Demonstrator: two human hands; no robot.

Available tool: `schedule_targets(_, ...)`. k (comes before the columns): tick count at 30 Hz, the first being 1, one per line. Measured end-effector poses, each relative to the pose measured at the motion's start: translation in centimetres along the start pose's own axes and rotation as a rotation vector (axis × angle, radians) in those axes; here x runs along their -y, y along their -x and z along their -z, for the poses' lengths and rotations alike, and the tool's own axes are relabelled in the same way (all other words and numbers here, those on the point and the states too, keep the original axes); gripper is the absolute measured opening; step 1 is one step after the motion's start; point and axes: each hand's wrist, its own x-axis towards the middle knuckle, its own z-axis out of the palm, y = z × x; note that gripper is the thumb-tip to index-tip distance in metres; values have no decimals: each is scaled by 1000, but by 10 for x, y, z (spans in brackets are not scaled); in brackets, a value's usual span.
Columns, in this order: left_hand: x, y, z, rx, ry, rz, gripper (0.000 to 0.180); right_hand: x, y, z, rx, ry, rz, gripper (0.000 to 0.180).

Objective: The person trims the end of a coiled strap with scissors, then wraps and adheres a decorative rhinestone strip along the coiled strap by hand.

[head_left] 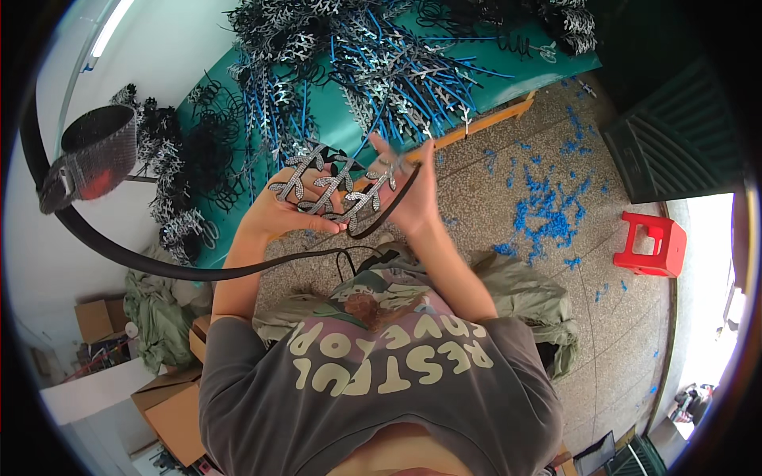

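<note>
My left hand is closed round sprigs of glittery silver leaves with black edges, its thumb lying along their lower side. The sprigs stand side by side above my fingers, joined to a thin curved black band that looks like a headband. My right hand is at the other end, its palm toward me. Its fingers lie behind the rightmost sprig and its thumb is by the band's upper end. A blur between thumb and fingers hides the exact grip.
Beyond my hands, a green-covered table bears heaped black-and-silver leaf sprigs and blue-stemmed sprigs. Blue scraps litter the speckled floor. A red stool stands at right, cardboard boxes at lower left. A black cable-like arm crosses the left.
</note>
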Motion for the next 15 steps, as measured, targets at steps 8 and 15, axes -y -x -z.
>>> schedule_targets(8,41,16,1,-141,516,43,44,-15,28,-43,25,-194,40,90)
schedule_targets(15,23,8,-8,-266,-16,36,28,-14,24,-28,120,444,272,33)
